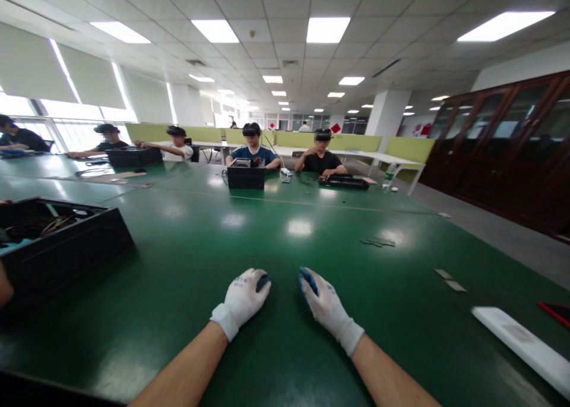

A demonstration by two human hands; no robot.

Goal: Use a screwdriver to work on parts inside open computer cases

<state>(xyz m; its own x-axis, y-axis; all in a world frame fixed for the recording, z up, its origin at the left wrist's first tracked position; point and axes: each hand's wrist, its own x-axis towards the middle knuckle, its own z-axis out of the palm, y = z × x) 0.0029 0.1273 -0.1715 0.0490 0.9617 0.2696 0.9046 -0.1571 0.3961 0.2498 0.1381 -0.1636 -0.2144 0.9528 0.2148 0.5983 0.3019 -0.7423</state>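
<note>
My left hand (246, 297), in a white work glove with a blue palm, is just over the green table (178, 264). Its fingers curve downward, the thumb stands apart, and nothing is held. Opposite it, my right hand (326, 303) wears a matching glove. Its thumb and fingers are apart, with nothing between them. A gap of bare tabletop separates the two hands, which face each other. Whether they touch the surface or hover slightly above it, I cannot tell.
An open black computer case (89, 240) with cables inside stands at the left, another person's hand (4, 285) beside it. A white strip-shaped object (525, 347) lies at the right, near small flat pieces (449, 280). Across the table, people sit near another case (246, 177) and a bottle (389, 175).
</note>
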